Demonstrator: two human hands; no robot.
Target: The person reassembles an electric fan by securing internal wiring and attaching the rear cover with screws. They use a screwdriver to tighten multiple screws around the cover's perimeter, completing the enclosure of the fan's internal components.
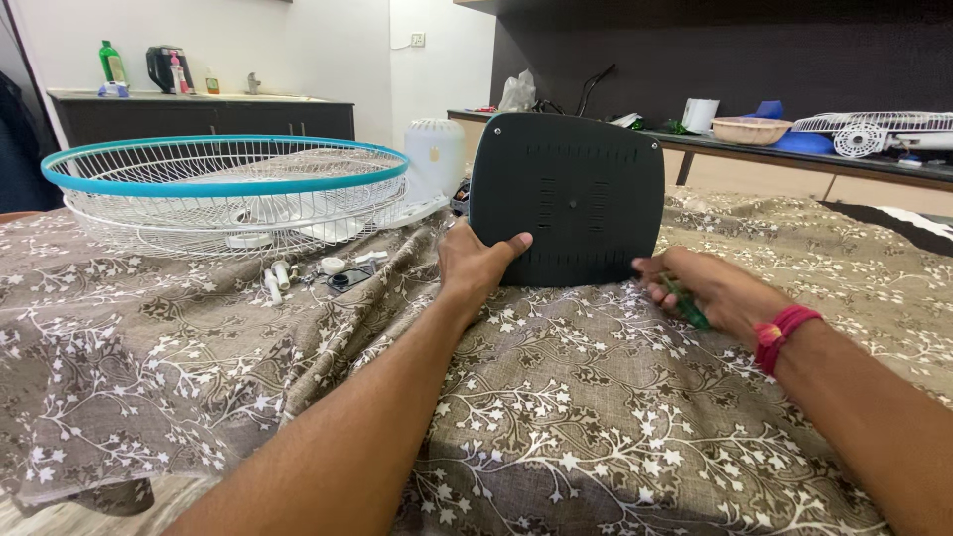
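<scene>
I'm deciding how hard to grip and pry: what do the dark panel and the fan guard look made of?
The dark panel looks like moulded plastic, matte, with vent slots pressed into it and rounded corners. The fan guard seems to be thin white-coated metal wire, with a teal rim that is probably plastic. The left hand steadies the panel.

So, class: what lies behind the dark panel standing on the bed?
Behind the dark panel, a white cylindrical housing shows at its left edge, and a counter beyond. Whatever sits directly behind is covered.
</scene>
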